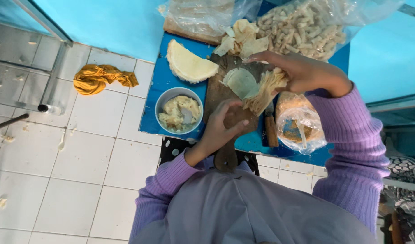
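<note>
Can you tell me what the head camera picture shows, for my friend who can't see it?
A person's left hand and right hand hold a thin pale wrapper over a wooden board on a blue table. A bowl of pale filling sits beside the board.

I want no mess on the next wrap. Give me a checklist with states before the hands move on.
1. Wrapper flat on board: ok.
2. Right hand holding wrapper stack: ok.
3. Left hand on board, free of tools: ok.
4. Filling left in bowl: ok.
5. Knife away from fingers: ok.
6. Filling on wrapper: not ok.
</note>
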`<state>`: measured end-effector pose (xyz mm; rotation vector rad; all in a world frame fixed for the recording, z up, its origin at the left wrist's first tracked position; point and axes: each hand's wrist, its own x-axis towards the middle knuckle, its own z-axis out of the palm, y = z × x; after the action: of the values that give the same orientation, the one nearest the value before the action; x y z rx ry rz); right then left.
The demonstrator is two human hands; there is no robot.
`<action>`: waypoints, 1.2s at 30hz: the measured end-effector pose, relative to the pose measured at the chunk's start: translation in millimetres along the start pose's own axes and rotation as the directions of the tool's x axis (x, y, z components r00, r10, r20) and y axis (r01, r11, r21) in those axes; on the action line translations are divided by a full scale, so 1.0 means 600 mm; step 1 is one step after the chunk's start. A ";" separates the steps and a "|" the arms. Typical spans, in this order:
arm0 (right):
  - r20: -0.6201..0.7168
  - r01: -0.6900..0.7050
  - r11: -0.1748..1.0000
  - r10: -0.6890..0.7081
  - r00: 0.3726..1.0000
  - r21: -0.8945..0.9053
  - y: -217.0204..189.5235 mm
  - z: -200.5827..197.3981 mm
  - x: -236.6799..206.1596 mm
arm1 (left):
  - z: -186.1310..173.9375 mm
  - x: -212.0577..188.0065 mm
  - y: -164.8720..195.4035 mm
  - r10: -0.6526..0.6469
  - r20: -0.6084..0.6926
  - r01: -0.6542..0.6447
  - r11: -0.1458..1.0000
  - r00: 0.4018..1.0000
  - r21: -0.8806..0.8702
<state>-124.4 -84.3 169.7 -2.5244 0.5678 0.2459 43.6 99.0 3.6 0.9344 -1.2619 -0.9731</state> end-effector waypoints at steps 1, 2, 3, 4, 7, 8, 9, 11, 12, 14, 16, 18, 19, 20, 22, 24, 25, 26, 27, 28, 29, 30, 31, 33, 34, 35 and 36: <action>-0.010 0.001 1.000 -0.001 1.000 0.010 -0.009 -0.001 -0.015 | 0.006 0.002 0.005 0.076 -0.011 -0.075 0.997 0.997 0.028; -0.020 0.003 1.000 -0.003 1.000 0.021 -0.017 -0.002 -0.029 | 0.012 0.005 0.010 0.119 0.012 -0.119 0.992 0.993 0.044; -0.031 0.006 0.999 -0.005 1.000 0.032 -0.024 0.000 -0.041 | 0.019 0.008 0.015 0.161 0.036 -0.163 0.985 0.986 0.060; -0.101 0.053 0.998 -0.049 0.994 0.036 -0.030 0.004 -0.049 | 0.025 0.009 0.019 0.204 0.060 -0.208 0.975 0.977 0.076; -0.282 0.132 0.980 -0.085 0.956 0.152 -0.037 0.030 -0.066 | 0.037 0.008 0.028 0.044 0.134 -0.045 0.999 0.990 0.003; -0.318 0.123 0.955 -0.031 0.947 0.271 -0.036 0.043 -0.068 | 0.038 0.005 0.029 -0.005 0.105 0.000 0.999 0.994 0.041; -0.348 0.119 0.914 0.026 0.937 0.388 -0.032 0.058 -0.068 | 0.037 0.000 0.028 -0.053 0.074 0.047 0.996 0.996 0.079; -0.291 -0.104 0.858 0.282 0.914 0.503 -0.019 0.089 -0.065 | 0.025 -0.013 0.023 -0.123 0.023 0.119 0.985 0.992 0.126; -0.250 -0.209 0.807 0.400 0.882 0.553 -0.008 0.102 -0.060 | 0.016 -0.017 0.019 -0.141 0.005 0.139 0.981 0.990 0.135; -0.176 -0.168 0.680 0.406 0.897 0.714 0.014 0.133 -0.043 | 0.009 -0.021 0.009 -0.110 -0.037 0.116 0.969 0.993 0.218; -0.128 -0.203 0.680 0.403 0.906 0.704 0.038 0.157 -0.028 | 0.009 -0.021 0.002 -0.006 -0.072 0.032 0.931 0.997 0.364; -0.114 -0.298 0.809 0.405 0.907 0.506 0.064 0.163 -0.013 | 0.016 -0.015 -0.002 0.044 -0.074 -0.007 0.895 0.996 0.446; -0.088 -0.343 0.824 0.423 0.902 0.451 0.078 0.160 -0.006 | 0.020 -0.011 -0.002 0.070 -0.074 -0.026 0.875 0.995 0.484; -0.063 -0.385 0.836 0.442 0.895 0.391 0.091 0.155 0.003 | 0.023 -0.009 -0.001 0.022 -0.082 0.023 0.859 0.996 0.511; -0.131 -0.358 0.885 0.410 0.903 0.298 0.116 0.138 0.023 | 0.027 -0.003 0.002 -0.074 -0.102 0.119 0.818 0.992 0.563; -0.299 -0.229 0.949 0.288 0.910 0.217 0.139 0.118 0.047 | 0.030 0.004 0.006 -0.068 -0.118 0.129 0.745 0.991 0.654; -0.387 -0.091 0.987 0.136 0.912 0.133 0.149 0.112 0.065 | 0.031 0.008 0.008 -0.064 -0.126 0.134 0.704 0.990 0.697; -0.458 0.044 0.998 -0.022 0.889 0.038 0.157 0.110 0.084 | 0.032 0.011 0.011 -0.051 -0.126 0.127 0.673 0.991 0.728; -0.511 0.173 0.983 -0.182 0.840 -0.066 0.163 0.111 0.100 | 0.032 0.015 0.013 -0.037 -0.125 0.119 0.640 0.992 0.759; -0.492 0.185 0.978 -0.208 0.845 -0.097 0.167 0.115 0.112 | 0.033 0.018 0.015 -0.022 -0.122 0.111 0.606 0.992 0.788; -0.474 0.197 0.972 -0.234 0.849 -0.127 0.170 0.121 0.124 | 0.033 0.021 0.017 0.016 -0.120 0.086 0.604 0.993 0.792; -0.454 0.209 0.965 -0.259 0.852 -0.158 0.174 0.125 0.132 | 0.033 0.023 0.020 0.055 -0.117 0.061 0.601 0.992 0.797; -0.448 0.215 0.970 -0.245 0.860 -0.117 0.178 0.127 0.139 | 0.032 0.026 0.021 0.094 -0.113 0.035 0.597 0.989 0.802; -0.429 0.225 0.974 -0.217 0.877 -0.033 0.185 0.133 0.145 | 0.030 0.032 0.024 0.171 -0.103 -0.020 0.598 0.980 0.801; -0.416 0.223 0.973 -0.228 0.881 -0.061 0.188 0.134 0.146 | 0.028 0.034 0.025 0.208 -0.098 -0.047 0.598 0.973 0.800; -0.403 0.221 0.971 -0.237 0.884 -0.087 0.191 0.134 0.145 | 0.027 0.035 0.026 0.223 -0.101 -0.063 0.627 0.970 0.777; -0.390 0.216 0.970 -0.243 0.888 -0.113 0.193 0.134 0.145 | 0.025 0.037 0.027 0.237 -0.103 -0.081 0.655 0.966 0.751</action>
<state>-102.6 -160.0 24.1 -2.6915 0.4074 -0.3582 30.8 82.9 27.0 1.4752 -1.5702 -0.1647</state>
